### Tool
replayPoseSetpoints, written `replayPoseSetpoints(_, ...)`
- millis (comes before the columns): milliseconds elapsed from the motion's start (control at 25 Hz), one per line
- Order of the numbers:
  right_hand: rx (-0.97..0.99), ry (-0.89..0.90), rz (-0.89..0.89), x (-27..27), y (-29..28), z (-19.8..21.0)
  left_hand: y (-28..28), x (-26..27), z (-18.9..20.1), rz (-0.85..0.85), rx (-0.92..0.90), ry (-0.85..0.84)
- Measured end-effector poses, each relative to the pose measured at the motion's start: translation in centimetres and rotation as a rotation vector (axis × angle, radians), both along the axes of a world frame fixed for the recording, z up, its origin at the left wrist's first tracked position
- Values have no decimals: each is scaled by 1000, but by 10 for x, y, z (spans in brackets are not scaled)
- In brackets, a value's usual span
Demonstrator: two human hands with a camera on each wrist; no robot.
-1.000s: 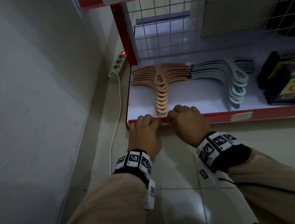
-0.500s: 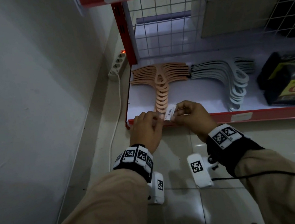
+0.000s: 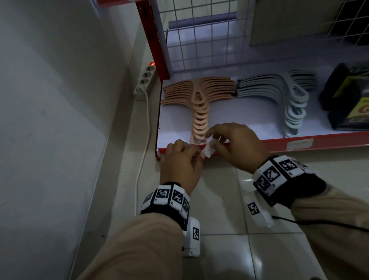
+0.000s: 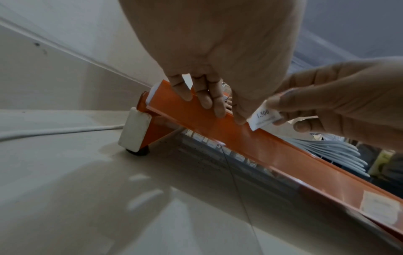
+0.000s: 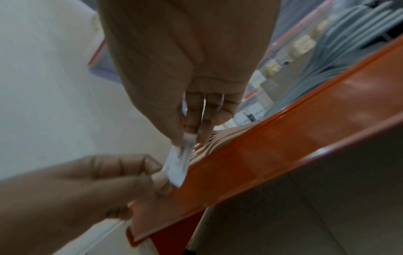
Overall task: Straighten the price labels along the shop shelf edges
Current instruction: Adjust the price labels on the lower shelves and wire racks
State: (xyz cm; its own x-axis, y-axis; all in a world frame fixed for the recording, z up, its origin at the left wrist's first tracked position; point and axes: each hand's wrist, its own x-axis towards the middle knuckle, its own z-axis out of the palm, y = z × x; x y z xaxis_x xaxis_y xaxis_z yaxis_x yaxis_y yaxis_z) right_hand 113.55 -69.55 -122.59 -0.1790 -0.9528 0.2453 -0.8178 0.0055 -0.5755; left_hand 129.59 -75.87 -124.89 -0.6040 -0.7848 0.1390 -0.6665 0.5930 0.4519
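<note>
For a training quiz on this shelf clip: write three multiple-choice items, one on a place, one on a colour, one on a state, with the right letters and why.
1. Where is the price label?
A. flat in the shelf edge strip
B. held between both hands, in front of the strip
C. on the floor

2. What colour are the hangers right behind the hands?
A. peach
B. black
C. green

3. How does the right hand hold the label?
A. flat palm pressing it
B. fingers pinching it
C. not touching it

Key: 1 B, the left wrist view shows the label tilted off the red shelf edge strip, with the left hand at its other end; 2 A, the head view shows the peach stack; 3 B, the right wrist view shows the pinch.
</note>
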Motion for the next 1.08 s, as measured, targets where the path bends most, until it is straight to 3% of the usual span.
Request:
replayPoseSetpoints(280, -156, -180, -160, -4, 0, -13, 2, 4, 6, 25, -65, -113)
replayPoseSetpoints(480, -164, -87, -196, 6, -2, -28, 4, 4, 5, 43, -7, -63)
replayPoseSetpoints(680, -144, 65, -109, 12, -2, -34, 3, 2, 0, 5, -99, -227)
replayPoseSetpoints(1080, -60, 279, -35, 10, 7, -32, 3, 0, -1, -13, -211, -327)
